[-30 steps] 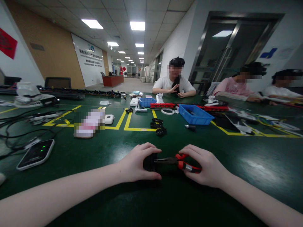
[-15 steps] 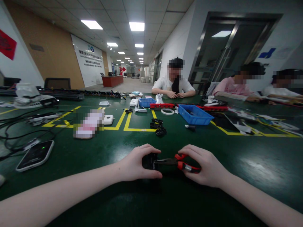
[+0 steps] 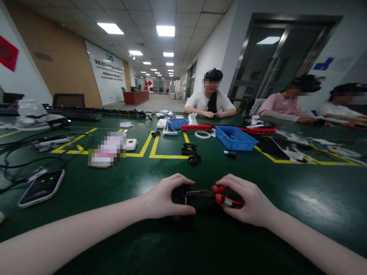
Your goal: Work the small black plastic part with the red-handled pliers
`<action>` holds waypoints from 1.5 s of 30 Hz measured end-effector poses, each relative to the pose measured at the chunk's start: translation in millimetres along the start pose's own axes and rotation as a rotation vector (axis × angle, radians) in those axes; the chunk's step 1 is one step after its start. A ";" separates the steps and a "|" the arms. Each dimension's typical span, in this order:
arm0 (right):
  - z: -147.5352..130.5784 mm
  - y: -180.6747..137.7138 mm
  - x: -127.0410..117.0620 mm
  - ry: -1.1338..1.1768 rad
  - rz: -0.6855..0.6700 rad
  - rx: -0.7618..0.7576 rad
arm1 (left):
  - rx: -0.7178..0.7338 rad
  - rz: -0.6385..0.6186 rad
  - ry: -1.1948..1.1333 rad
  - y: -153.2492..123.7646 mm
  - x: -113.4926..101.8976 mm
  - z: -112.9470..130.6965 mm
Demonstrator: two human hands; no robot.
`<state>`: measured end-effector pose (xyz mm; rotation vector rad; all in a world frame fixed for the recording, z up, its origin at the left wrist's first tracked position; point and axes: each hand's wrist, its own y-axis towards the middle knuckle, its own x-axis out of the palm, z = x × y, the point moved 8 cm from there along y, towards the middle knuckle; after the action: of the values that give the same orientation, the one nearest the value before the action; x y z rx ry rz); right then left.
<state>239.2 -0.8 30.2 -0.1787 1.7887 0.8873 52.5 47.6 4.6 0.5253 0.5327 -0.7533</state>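
My left hand (image 3: 172, 198) is closed around a small black part (image 3: 180, 194), thumb on the near side and fingers on the far side. Its exact kind is too dark to make out. In my right hand (image 3: 243, 196) are needle-nose pliers (image 3: 219, 194) with red and black handles. The pliers point left, and their tips meet the right side of the black part. Whether the jaws grip anything there is hidden in shadow. Beyond my hands lie several similar black parts (image 3: 190, 152) in a small group.
A blue tray (image 3: 236, 143) stands behind my right hand, with a short black cylinder (image 3: 230, 154) before it. At left are a phone (image 3: 43, 187), a blurred-out flat object (image 3: 107, 149) and black cables (image 3: 11, 152). A person (image 3: 210, 99) sits opposite; two more sit at right.
Both hands hold nearly the same pose, with the pliers still at the black part. The whole view has shifted very slightly. A second green light shows on the phone.
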 end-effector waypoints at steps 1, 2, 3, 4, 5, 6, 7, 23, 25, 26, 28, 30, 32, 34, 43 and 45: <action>0.4 -0.4 1.2 0.002 -0.007 0.002 | 0.004 0.002 0.003 0.0 -0.1 0.0; 1.1 -0.9 2.2 0.004 -0.010 0.004 | 0.009 0.003 0.007 0.0 -0.1 0.1; 1.8 -1.4 3.3 0.005 -0.012 0.004 | 0.014 0.004 0.010 -0.1 0.0 0.1; 2.6 -1.9 4.1 0.005 -0.011 0.003 | 0.020 0.004 0.014 -0.3 0.1 0.3; 3.0 -2.4 4.5 0.004 -0.007 -0.001 | 0.024 0.002 0.017 -0.5 0.5 0.3; 3.1 -2.7 4.5 0.001 0.000 -0.007 | 0.028 -0.002 0.021 -0.7 0.9 0.3; 2.9 -2.9 4.4 -0.005 0.004 -0.010 | 0.033 -0.005 0.025 -0.9 1.4 0.3; 4.5 -1.8 0.5 -0.007 -0.017 -0.029 | 0.018 -0.034 0.036 -0.3 1.5 4.6; 5.8 -2.4 0.9 -0.009 -0.027 -0.030 | 0.022 -0.035 0.033 -0.3 1.5 4.8; 6.4 -2.5 1.2 -0.010 -0.033 -0.029 | 0.023 -0.036 0.030 -0.2 1.5 4.8; 7.3 -2.5 1.7 -0.013 -0.038 -0.028 | 0.028 -0.039 0.025 -0.1 1.7 4.7; 7.8 -2.5 2.2 -0.015 -0.041 -0.030 | 0.032 -0.039 0.027 -0.1 1.6 4.3; 8.1 -2.5 2.4 -0.015 -0.042 -0.032 | 0.036 -0.036 0.031 -0.3 1.3 4.1; 8.1 -2.6 3.2 -0.014 -0.051 -0.030 | 0.038 -0.039 0.028 -0.8 1.5 4.2; 3.8 -3.3 6.5 -0.019 -0.037 -0.040 | 0.043 -0.039 0.027 -0.1 2.0 2.4; 4.6 -3.6 6.7 -0.023 -0.026 -0.038 | 0.044 -0.032 0.030 0.1 1.4 2.8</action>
<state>241.8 1.6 22.1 -0.2150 1.7458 0.9013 54.1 45.2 5.8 0.5703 0.5543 -0.7899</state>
